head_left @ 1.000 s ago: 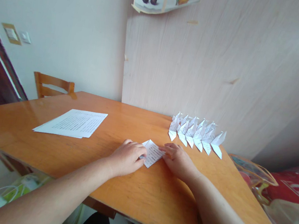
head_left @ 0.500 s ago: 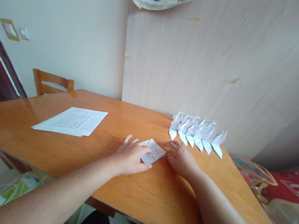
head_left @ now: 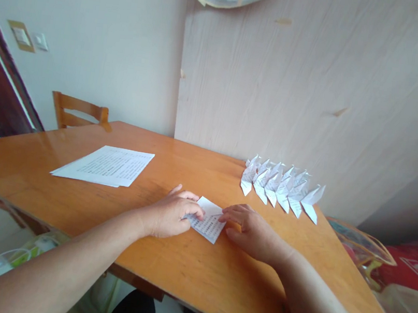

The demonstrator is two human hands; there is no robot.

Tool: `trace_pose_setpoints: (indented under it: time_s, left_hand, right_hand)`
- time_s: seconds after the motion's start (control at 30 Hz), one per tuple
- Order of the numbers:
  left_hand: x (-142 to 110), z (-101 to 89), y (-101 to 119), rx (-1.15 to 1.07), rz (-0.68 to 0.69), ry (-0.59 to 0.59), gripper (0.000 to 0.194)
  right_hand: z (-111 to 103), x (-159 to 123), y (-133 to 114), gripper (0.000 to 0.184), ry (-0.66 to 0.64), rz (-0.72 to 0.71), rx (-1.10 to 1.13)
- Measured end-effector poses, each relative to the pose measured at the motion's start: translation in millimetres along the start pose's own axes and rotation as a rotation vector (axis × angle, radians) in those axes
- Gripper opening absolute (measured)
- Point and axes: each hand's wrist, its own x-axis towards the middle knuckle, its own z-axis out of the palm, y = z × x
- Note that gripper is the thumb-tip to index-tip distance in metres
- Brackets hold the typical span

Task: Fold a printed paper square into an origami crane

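Note:
A small folded sheet of printed paper (head_left: 207,227) lies on the table in front of me, a plain white part towards its top and lines of print below. My left hand (head_left: 173,214) is closed at its left corner, index finger on the paper and thumb beside the edge. From the other side, my right hand (head_left: 251,232) has bent fingertips pressed on the right corner, with the thumb tucked near the edge. Several folded paper pieces (head_left: 282,188) with pointed, upright wings stand in rows at the back right.
A stack of printed sheets (head_left: 107,165) lies on the wooden table (head_left: 79,210) to the left. Behind it is a wooden chair (head_left: 80,111). The wall runs along the table's back edge. A red bag (head_left: 408,267) and other items sit beyond the right edge.
The folded paper has turned, now showing a plain white part at the top. My left hand has shifted to its left corner, and my right fingertips have come onto its right corner. The view has shifted slightly.

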Motion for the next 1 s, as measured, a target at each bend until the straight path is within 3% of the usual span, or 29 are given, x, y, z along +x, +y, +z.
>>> trace_pose_setpoints:
  time_s: [0.13, 0.37, 0.67, 1.0]
  left_hand:
    - [-1.6, -2.4, -0.3, -0.024, -0.059, 0.046, 0.041]
    - [2.7, 2.2, 14.0, -0.028, -0.18, 0.135, 0.026]
    - [2.4, 13.3, 5.0, -0.026, -0.132, 0.181, 0.017]
    - [0.1, 16.2, 2.3, -0.028, -0.137, 0.173, 0.013]
  right_hand:
    - [0.0, -1.5, -12.4, 0.028, -0.023, 0.022, 0.051]
    - [2.2, -1.5, -23.6, 0.037, -0.059, 0.052, 0.028]
    - [5.2, 1.8, -22.4, 0.016, 0.004, 0.014, 0.032]
    - [12.1, 2.8, -14.6, 0.013, 0.047, -0.053, 0.092]
